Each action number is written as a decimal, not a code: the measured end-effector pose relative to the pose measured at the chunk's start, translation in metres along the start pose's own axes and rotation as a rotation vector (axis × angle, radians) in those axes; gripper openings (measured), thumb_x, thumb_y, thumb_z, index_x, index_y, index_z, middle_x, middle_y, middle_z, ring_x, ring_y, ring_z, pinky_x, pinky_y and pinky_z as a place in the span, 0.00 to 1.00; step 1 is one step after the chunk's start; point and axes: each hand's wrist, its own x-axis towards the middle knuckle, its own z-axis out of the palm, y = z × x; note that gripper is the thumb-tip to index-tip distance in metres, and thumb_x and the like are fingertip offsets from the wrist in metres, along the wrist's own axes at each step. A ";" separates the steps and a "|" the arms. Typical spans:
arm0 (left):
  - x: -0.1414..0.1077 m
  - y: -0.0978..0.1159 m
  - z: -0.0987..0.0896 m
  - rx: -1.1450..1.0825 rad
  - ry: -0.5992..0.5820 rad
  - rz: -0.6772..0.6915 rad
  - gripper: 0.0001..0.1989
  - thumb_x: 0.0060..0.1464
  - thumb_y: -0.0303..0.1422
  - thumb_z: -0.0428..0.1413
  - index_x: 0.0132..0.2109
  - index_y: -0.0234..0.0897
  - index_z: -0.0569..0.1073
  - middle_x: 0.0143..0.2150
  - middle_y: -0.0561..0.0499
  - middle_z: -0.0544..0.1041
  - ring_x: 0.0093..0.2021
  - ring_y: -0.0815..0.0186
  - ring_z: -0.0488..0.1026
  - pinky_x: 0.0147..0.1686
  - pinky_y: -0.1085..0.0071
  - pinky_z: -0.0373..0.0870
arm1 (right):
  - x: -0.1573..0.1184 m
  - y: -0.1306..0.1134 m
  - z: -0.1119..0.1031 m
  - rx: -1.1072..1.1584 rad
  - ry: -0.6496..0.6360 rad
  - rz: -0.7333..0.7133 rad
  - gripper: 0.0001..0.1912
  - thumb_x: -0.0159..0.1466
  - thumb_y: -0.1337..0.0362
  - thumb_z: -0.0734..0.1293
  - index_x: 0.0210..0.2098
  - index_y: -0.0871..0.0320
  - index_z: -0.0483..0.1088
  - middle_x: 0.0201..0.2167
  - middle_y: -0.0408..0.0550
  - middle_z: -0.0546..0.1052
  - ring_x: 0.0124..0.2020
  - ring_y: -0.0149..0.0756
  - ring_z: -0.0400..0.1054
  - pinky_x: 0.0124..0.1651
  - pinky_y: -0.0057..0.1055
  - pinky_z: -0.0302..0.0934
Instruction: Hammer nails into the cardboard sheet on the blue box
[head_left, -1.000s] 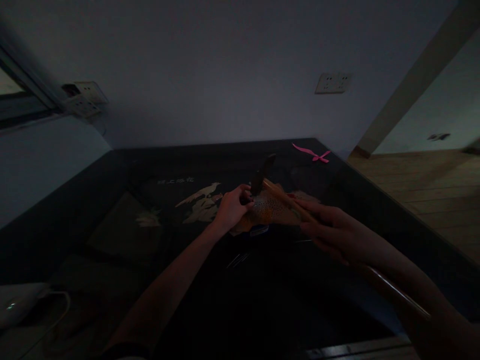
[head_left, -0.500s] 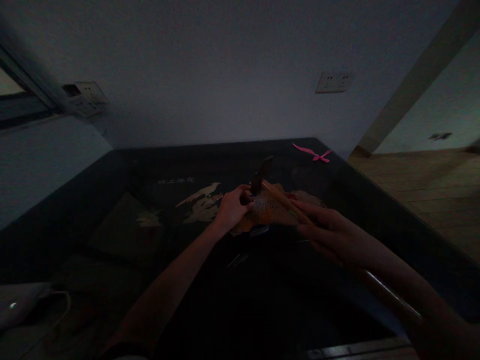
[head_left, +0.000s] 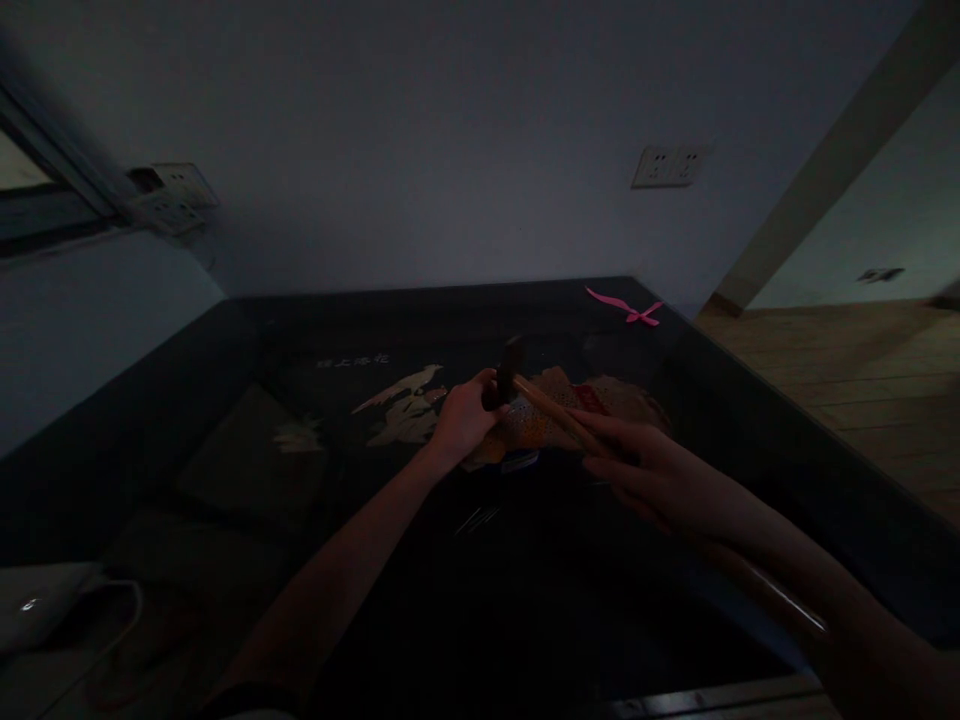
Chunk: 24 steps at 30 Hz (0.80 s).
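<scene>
In dim light, my right hand (head_left: 645, 460) is closed around the wooden handle of a hammer (head_left: 555, 412). Its dark head (head_left: 510, 375) is low, right at the fingertips of my left hand (head_left: 466, 415). Those fingers are curled together at the left end of an orange, speckled bundle (head_left: 536, 425) lying on the dark tabletop (head_left: 450, 600). What they pinch, if anything, is hidden behind the hammer head. A small red patch shows on the bundle's right part, beyond the hammer handle.
A pink ribbon (head_left: 634, 312) lies at the table's far right corner. Pale bird artwork (head_left: 405, 405) decorates the surface left of my hand. A white device with a cable (head_left: 45, 605) is at the lower left. Wall sockets (head_left: 667, 167) sit above the table's back edge.
The hammer head has come down and slightly left, from above the bundle to my left fingertips. My right hand has shifted slightly left. My left hand stays in place.
</scene>
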 end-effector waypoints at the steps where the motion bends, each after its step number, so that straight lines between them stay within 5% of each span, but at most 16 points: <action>1: 0.000 0.000 0.000 -0.010 0.002 0.007 0.15 0.48 0.27 0.60 0.45 0.38 0.71 0.36 0.52 0.78 0.37 0.63 0.76 0.39 0.69 0.69 | -0.001 0.000 0.000 0.008 0.012 -0.007 0.35 0.62 0.60 0.62 0.67 0.61 0.52 0.12 0.31 0.58 0.10 0.24 0.51 0.11 0.18 0.47; 24: 0.001 -0.007 0.003 -0.078 0.024 0.002 0.16 0.48 0.27 0.61 0.46 0.39 0.72 0.35 0.53 0.78 0.37 0.65 0.76 0.41 0.68 0.70 | -0.005 0.014 0.004 0.149 0.061 0.001 0.35 0.63 0.58 0.63 0.67 0.56 0.52 0.13 0.30 0.59 0.10 0.24 0.51 0.12 0.18 0.47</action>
